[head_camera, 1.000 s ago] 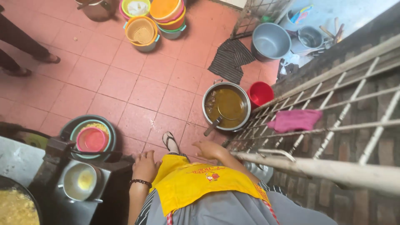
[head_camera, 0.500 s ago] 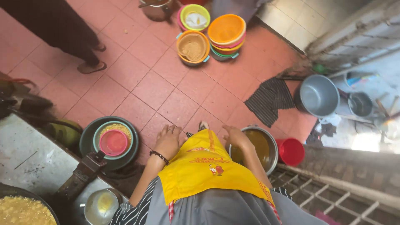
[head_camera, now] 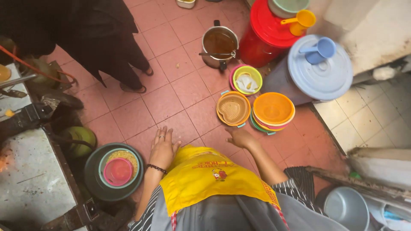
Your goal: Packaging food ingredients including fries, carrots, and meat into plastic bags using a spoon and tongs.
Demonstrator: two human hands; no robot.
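Orange colanders (stacked), two hands

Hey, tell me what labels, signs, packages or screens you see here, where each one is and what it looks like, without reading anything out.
Printed emblem: on the chest of the yellow apron worn by the person, between the left hand and right hand; a curved line of red lettering above a small red and green figure.
No packages, signs or screens in view.
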